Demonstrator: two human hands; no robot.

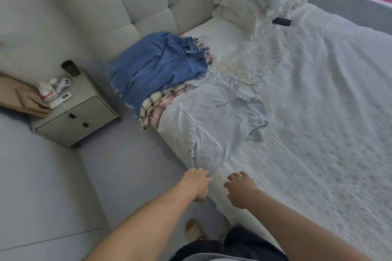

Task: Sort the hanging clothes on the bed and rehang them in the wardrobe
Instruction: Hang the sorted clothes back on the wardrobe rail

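Two hands reach toward bed (318, 112) edge: left hand (196, 184) and right hand (240, 189), fingers loosely spread, holding nothing. Clothes pile near headboard: blue shirt (157, 65) atop plaid shirt (157, 101), pale garment (212, 112) beside. Nightstand (80, 121) carries cup (71, 68), small items.

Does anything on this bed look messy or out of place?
Yes. The pale blue garment lies crumpled, its hem hanging over the bed's edge. The blue shirt tops an uneven pile with a plaid garment sticking out. A small dark object sits alone near the pillows.
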